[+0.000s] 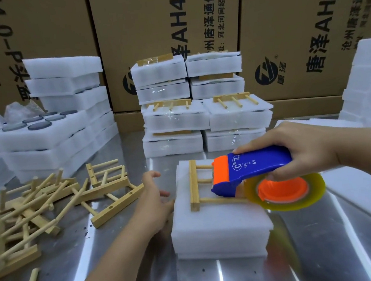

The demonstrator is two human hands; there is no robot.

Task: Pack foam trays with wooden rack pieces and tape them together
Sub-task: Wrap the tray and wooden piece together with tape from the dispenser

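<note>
Right grip (297, 147) is clutching the blue tape dispenser (253, 167), holding its orange nose over the wooden rack piece (194, 183) lying on the foam tray stack (214, 228) just below. Left grip (154, 195), fingers loose, is resting against that stack's left side on the desk (123, 253).

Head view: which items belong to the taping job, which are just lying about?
In use: right hand gripping tape dispenser; wooden rack piece on foam tray stack; left hand at its edge.
Idle: loose rack pile; taped stacks; cardboard boxes.
</note>
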